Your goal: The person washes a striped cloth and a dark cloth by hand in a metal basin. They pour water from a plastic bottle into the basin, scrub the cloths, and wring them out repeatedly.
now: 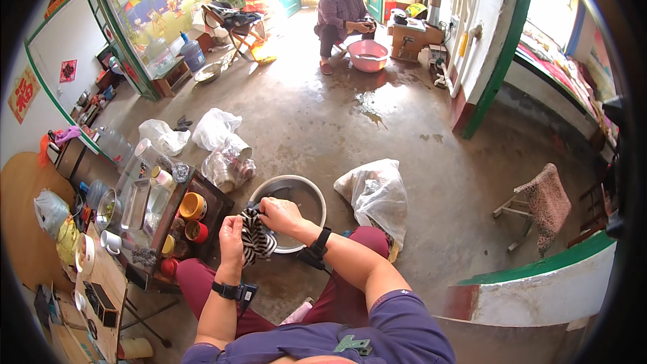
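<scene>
Between my two hands hangs a black-and-white striped cloth point(257, 236). My left hand point(232, 235) grips its left edge, and my right hand point(281, 214) holds its upper right part with the fingers curled. Beneath and just beyond the cloth, a round metal basin point(321, 202) with murky water stands on the floor; something dark lies in it at the back left, partly hidden by my right hand. The cloth overlaps the basin's near left rim.
Left of me is a glass-topped table point(174, 182) with jars and cups. White plastic bags point(376, 187) stand right of the basin and beyond it at the left point(215, 129). Farther off, a seated person point(343, 10) is behind a pink basin point(368, 63). A cloth-draped stool point(546, 202) stands at right.
</scene>
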`<state>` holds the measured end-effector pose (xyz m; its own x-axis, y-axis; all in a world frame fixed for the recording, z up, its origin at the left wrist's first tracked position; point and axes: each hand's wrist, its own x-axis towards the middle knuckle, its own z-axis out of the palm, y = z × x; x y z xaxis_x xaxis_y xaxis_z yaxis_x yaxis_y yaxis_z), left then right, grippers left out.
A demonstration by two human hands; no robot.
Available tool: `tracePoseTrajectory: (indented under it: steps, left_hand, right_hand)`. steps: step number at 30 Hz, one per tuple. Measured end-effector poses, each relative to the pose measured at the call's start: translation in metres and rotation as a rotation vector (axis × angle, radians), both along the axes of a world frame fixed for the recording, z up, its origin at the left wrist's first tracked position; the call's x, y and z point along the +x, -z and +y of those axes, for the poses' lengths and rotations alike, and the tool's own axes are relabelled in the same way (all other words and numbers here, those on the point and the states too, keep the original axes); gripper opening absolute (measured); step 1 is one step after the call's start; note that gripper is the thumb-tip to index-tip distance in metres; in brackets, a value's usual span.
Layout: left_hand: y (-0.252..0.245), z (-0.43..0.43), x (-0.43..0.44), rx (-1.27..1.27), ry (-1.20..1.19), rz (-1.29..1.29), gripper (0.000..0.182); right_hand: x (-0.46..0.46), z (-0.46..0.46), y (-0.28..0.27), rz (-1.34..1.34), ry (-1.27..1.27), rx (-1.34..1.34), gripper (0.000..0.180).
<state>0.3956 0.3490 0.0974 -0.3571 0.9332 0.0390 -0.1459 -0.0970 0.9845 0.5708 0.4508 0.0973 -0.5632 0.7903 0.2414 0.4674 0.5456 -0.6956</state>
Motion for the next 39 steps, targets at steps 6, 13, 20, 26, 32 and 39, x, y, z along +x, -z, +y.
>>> tracePoseTrajectory:
  steps: [6,13,20,26,32,39]
  left_hand:
    - [0.014,0.011,-0.016,-0.111,0.012,-0.207,0.014]
    - [0.001,0.034,-0.022,-0.255,0.471,-0.197,0.033]
    - [0.002,0.081,-0.041,-0.206,0.59,-0.264,0.037]
    - [0.03,0.093,-0.048,-0.46,0.264,-0.135,0.033]
    - [0.035,0.114,-0.044,-0.042,0.082,0.332,0.066]
    - [0.041,0.124,-0.057,-0.034,0.006,0.238,0.049]
  right_hand:
    - [-0.038,-0.001,0.027,0.245,-0.125,-0.705,0.048]
    - [-0.073,-0.011,0.05,0.779,0.105,-0.933,0.038]
    - [-0.068,0.02,0.033,0.848,0.298,-0.727,0.023]
    - [-0.077,0.058,0.028,0.902,0.586,-0.638,0.022]
    - [-0.105,0.085,0.019,1.086,0.342,-0.963,0.024]
    - [-0.121,0.095,0.027,1.226,0.329,-1.182,0.049]
